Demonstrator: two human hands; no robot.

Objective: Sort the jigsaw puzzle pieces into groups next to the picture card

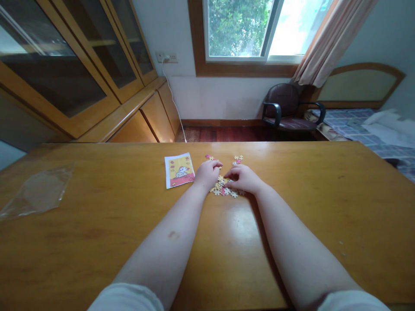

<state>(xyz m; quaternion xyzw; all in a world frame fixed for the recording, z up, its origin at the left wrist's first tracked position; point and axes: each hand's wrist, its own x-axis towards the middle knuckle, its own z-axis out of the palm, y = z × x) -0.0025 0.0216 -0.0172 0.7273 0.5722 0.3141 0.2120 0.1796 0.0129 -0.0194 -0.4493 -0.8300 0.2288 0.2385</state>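
Wooden table (97,224): puzzle pieces (223,190) under both hands' grips, closure hidden.

One head cam, looking fwd and down across the table (97,224) (window wall beyond), arms close below.

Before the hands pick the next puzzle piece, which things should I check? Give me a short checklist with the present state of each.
1. Left hand rests at the loose puzzle pieces: ok.
2. Right hand lies on the same pile: ok.
3. Whether either hand grips a piece: cannot tell, fingers hide it.
4. Reference picture lies flat, uncovered, left of the pile: ok.
5. Stray pieces beyond the hands lie on the table, away from its edges: ok.
6. Clear plastic bag lies far left, apart from the work: ok.
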